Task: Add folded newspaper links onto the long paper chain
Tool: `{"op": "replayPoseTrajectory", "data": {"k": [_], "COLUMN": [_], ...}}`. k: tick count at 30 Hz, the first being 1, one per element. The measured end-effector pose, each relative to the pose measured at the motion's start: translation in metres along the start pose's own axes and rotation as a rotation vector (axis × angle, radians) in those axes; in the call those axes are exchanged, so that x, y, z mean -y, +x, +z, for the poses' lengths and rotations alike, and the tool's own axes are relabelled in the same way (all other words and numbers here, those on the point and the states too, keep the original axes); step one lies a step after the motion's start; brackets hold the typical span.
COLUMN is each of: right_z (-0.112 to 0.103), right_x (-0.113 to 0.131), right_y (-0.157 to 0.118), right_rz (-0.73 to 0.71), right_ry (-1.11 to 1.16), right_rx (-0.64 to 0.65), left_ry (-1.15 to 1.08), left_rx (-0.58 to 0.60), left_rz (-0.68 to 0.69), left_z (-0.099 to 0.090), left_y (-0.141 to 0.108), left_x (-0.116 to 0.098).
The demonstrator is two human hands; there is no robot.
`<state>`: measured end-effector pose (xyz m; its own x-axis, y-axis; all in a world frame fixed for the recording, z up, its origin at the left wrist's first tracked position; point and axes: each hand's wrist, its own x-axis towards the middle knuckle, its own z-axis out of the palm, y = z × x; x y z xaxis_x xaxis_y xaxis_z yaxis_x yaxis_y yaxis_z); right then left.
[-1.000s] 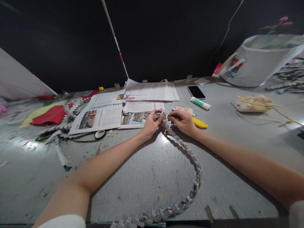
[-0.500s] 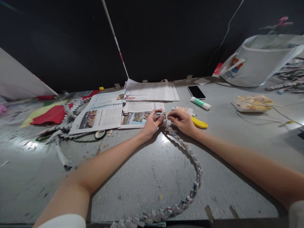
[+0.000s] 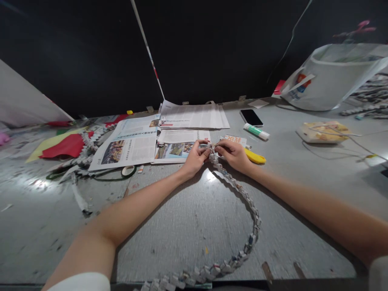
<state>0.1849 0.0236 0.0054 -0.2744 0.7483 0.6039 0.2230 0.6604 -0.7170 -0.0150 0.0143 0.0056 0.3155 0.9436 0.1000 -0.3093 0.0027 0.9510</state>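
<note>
A long chain of folded newspaper links [image 3: 254, 220] curves over the grey table, from its far end between my hands to the near edge at the bottom. My left hand [image 3: 196, 159] pinches that far end between thumb and fingers. On the other side, my right hand [image 3: 233, 154] has its thumb and fingertips closed at the same end of the chain; whether a separate small piece is in them is too small to make out. Just beyond my hands lie newspaper sheets [image 3: 130, 141]. A yellow cutter [image 3: 254, 156] sits beside my right hand.
A phone [image 3: 251, 117], a glue stick [image 3: 256, 131] and a soft packet [image 3: 323, 132] lie to the right, before a white bag [image 3: 330, 81]. At left are red paper [image 3: 65, 147], more paper chains [image 3: 87, 147] and a tape roll [image 3: 128, 171]. A dark wall [image 3: 194, 48] stands behind.
The chain's curve has shifted slightly to the right. My fingers have moved a little at the chain's end, and both hands still grip there.
</note>
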Motion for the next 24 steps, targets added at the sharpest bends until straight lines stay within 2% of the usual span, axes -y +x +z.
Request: {"op": "replayPoseTrajectory", "data": {"k": [24], "right_z": [-0.0047], "right_x": [0.0018], "right_y": [0.0011], "right_rz": [0.094], "right_ry": [0.021], "right_rx": [0.021], "left_ry": [0.003], "left_rx": [0.024], "left_rz": [-0.013], "left_z": [0.0003], "left_y": [-0.0011], "left_x": [-0.0003]}}
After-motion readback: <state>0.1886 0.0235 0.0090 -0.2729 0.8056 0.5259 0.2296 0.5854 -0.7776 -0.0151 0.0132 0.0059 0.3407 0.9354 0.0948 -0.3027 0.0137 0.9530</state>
